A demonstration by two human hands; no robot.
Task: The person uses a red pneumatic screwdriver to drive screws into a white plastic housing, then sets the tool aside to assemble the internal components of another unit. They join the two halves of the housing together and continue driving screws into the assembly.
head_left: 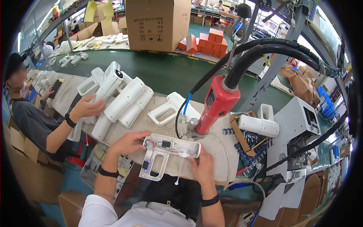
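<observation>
An opened white plastic housing half (185,146) with a looped handle lies in front of me, its inside facing up. Wires, a small dark part and a circuit piece show in it, and a thin white rod (179,174) hangs from its near side. My left hand (130,143) holds its left end with fingertips at the upper corner. Around the right end, my right hand (204,164) is closed, thumb on the near edge. Just beyond the housing hangs a red power screwdriver (217,104), its tip low near the far edge; neither hand touches it.
At left, a co-worker's hand (89,108) touches a pile of white housings (126,102). Another white housing (170,108) lies beyond mine. On the right are many small dark blue parts (245,145), a cardboard strip (242,136) and a white machine (291,128). A green conveyor (159,70) runs behind.
</observation>
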